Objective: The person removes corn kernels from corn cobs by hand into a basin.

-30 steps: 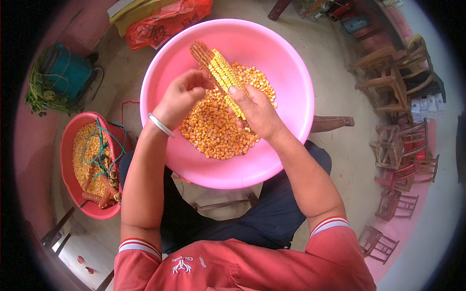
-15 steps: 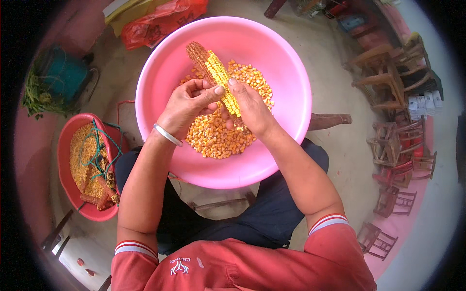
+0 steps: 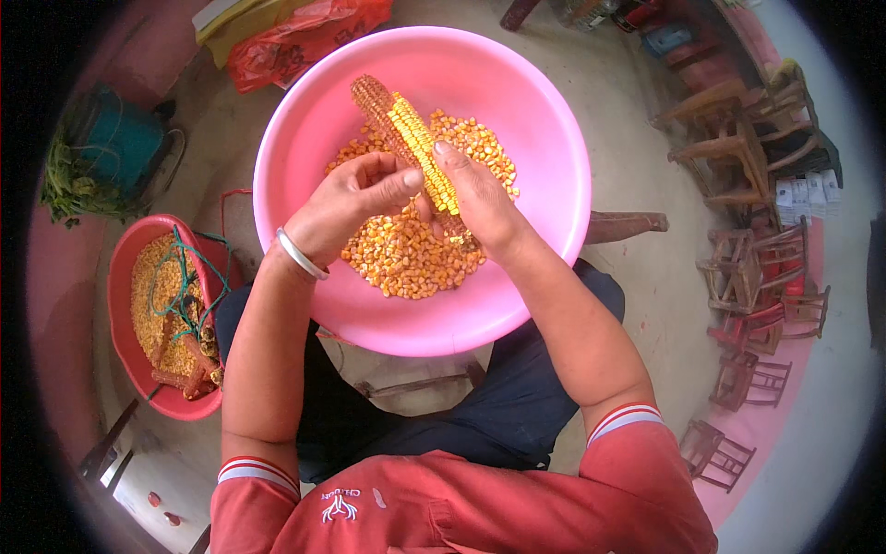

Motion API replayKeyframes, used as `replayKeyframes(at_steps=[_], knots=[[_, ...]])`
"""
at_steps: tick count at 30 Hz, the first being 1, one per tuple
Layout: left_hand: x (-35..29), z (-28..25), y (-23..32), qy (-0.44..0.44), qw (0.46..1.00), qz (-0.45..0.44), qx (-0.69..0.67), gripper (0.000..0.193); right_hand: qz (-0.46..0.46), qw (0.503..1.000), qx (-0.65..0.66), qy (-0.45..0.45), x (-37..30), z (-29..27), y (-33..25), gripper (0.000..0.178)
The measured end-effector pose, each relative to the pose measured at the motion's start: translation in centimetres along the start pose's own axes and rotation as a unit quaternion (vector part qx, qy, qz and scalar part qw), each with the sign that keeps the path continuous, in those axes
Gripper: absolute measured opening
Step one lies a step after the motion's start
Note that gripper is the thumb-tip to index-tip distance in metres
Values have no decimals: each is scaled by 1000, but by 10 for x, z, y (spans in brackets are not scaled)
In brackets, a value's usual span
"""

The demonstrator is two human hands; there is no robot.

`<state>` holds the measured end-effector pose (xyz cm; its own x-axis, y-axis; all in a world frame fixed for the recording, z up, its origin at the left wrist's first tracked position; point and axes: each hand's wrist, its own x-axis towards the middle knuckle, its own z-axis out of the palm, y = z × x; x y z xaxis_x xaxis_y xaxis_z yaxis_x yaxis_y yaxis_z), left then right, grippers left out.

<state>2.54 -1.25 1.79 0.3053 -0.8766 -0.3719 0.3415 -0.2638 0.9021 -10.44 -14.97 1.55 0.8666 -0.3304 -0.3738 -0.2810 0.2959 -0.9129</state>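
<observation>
A partly shelled ear of corn [image 3: 420, 152] slants over a pink basin, with yellow kernels along one side and bare brown cob at its upper end. My right hand [image 3: 475, 194] grips its lower right side, thumb laid along the kernels. On the other side my left hand [image 3: 365, 198], with a pale bangle at the wrist, has curled fingers against the ear. Its thumb points at the kernel rows; the fingertips are partly hidden. Loose corn kernels [image 3: 415, 258] are heaped in the pink basin [image 3: 544, 148] below both hands.
On the left stands a red tub [image 3: 125, 342] with kernels, bare cobs and green cord. Behind it are a teal bucket [image 3: 120, 148] and leafy greens [image 3: 69, 189]. A red plastic bag [image 3: 295, 46] lies beyond the basin. Several wooden stools [image 3: 729, 157] line the right wall.
My left wrist has shifted slightly left, and its thumb has drawn back a little from the kernels. My right hand and the ear stay nearly in place.
</observation>
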Motion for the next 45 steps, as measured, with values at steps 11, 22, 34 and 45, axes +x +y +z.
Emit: replayKeyframes(at_steps=[11,22,34,45], knots=[[3,0,-11,-25,999,38,-14,30,-18,999,-16,-32,-2,-2,-4,49],[1,6,-7,-8,1000,29,-6,38,-45,997,-31,-48,-2,-1,-4,49],[5,5,-19,-12,996,52,-76,22,-4,998,-8,-56,-2,-7,-5,49],[1,11,-16,86,996,37,3,24,-116,973,-174,98,13,-6,19,52]])
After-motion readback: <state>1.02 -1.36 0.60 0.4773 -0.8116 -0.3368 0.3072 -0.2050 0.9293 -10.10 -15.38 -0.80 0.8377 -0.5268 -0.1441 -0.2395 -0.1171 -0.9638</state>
